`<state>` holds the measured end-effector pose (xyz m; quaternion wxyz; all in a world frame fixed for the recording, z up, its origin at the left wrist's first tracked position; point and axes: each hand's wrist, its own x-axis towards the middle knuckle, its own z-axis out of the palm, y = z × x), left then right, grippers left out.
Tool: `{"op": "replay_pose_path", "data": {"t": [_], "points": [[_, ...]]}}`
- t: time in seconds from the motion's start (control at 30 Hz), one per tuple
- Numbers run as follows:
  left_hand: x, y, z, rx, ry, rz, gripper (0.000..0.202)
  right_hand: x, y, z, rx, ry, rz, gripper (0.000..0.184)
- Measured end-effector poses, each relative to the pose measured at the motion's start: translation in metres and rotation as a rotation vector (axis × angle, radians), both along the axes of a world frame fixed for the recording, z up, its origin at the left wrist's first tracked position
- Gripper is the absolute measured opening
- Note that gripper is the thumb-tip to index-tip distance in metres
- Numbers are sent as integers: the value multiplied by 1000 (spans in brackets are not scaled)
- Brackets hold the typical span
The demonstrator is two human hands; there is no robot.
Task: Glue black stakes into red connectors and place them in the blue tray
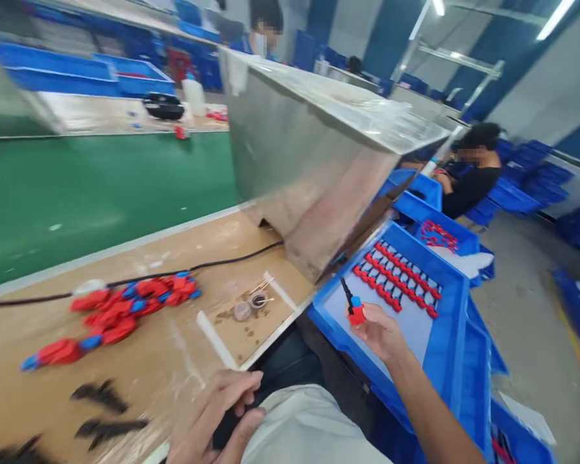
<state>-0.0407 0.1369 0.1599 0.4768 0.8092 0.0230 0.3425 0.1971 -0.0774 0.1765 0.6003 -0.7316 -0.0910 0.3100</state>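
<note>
My right hand (377, 332) reaches out over a blue tray (457, 303) and pinches a small red and blue part with a black stem (354, 308). Rows of like red and black parts (397, 278) lie in that tray on a pale sheet. My left hand (220, 415) rests near my lap at the bench's front edge, fingers curled round a black object (226, 426). A heap of red and blue parts (118, 310) lies on the bench to the left. Black pieces (101, 412) lie near the front edge.
A large steel housing (309, 161) stands over the green conveyor belt (91, 193). A black cable (207, 263) crosses the bench. Two small cups with sticks (251, 306) sit between white strips. More blue trays (435, 232) and a seated person (471, 171) are at the right.
</note>
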Motion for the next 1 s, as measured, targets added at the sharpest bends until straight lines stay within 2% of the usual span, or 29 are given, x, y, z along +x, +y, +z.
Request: {"op": "replay_pose_path", "data": {"t": [0.1, 0.17, 0.23, 0.3, 0.4, 0.53, 0.73, 1.0], "points": [[13, -12, -10, -82, 15, -101, 27, 21, -66, -19, -257, -50, -307, 51], [21, -19, -15, -103, 22, -124, 25, 39, -104, -28, -486, -57, -453, 42], [27, -23, -19, -96, 11, -119, 22, 61, -132, -34, -722, -38, -541, 33], [31, -23, -22, -71, -35, -136, 22, 82, -147, -37, -912, -7, -562, 28], [34, -18, -21, -47, -85, -204, 24, 106, -152, -42, -1089, 17, -516, 30], [28, -13, -17, -92, 62, -240, 25, 120, -147, -51, -1192, 0, -421, 32], [22, -22, -24, -275, 180, -78, 14, 124, -152, -61, -1258, -34, -336, 31], [23, -31, -23, -381, 239, -38, 22, 126, -146, -66, -1315, -110, -295, 29]]}}
